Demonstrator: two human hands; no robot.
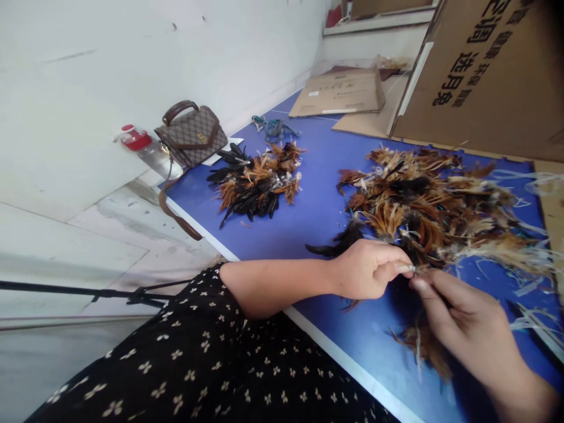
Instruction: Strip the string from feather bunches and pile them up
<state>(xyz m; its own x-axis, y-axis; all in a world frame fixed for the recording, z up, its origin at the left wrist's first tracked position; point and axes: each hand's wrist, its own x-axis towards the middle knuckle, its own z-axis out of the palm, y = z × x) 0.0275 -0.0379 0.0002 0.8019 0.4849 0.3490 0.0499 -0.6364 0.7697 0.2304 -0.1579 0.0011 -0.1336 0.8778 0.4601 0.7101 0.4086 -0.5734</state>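
I have the left hand [368, 270] pinching a small pale piece [406, 268] at the near edge of the large feather pile [418, 205] on the blue table [319, 176], the right hand [473, 323] pinching it opposite. Brown feathers [426, 351] show below, held or loose I can't tell; a smaller feather heap [259, 182] lies near the handbag [194, 136].

The pinched white bit [406, 268] is too small to identify — the carton [493, 100] cropped above.
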